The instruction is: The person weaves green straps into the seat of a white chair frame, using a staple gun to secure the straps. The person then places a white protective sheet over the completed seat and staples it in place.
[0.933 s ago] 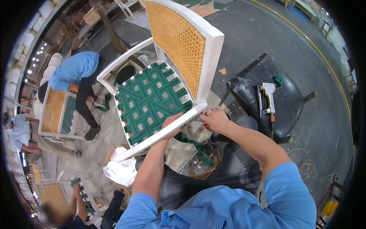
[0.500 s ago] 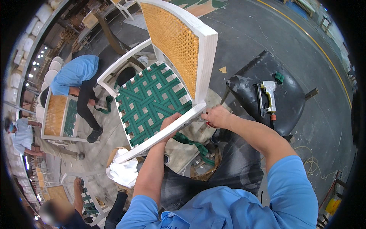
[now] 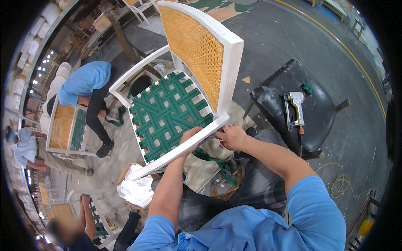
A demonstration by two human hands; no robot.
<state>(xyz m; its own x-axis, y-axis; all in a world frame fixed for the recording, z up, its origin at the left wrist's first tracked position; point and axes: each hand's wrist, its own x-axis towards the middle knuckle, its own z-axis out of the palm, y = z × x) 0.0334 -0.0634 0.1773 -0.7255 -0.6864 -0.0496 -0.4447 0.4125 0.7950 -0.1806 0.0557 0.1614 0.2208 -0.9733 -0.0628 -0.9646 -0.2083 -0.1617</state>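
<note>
A white-framed chair [image 3: 229, 75] with a woven cane back [image 3: 194, 50] stands tilted before me. Its seat is crisscrossed with green webbing straps [image 3: 171, 111]. My left hand [image 3: 190, 139] reaches past the near white rail [image 3: 184, 147], its fingers closed at the seat's near edge; the rail partly hides it. Under the rail's right end, my right hand [image 3: 234, 136] is closed round a red-handled tool [image 3: 225, 145], mostly hidden, so its kind cannot be told. A loose green strap [image 3: 211, 158] hangs below the rail, close to both hands.
A staple gun [image 3: 295, 109] and a small green webbing roll [image 3: 307, 88] lie on a worn black stool [image 3: 318, 121] at right. White cloth [image 3: 137, 190] lies at lower left. Co-workers [image 3: 83, 81] handle similar chairs at left. A thin hose [image 3: 341, 186] coils on the floor.
My right hand has shifted left and slightly down along the rail's underside, its fingers now further beneath it. The chair appears slightly further right; my left hand keeps its place at the seat edge.
</note>
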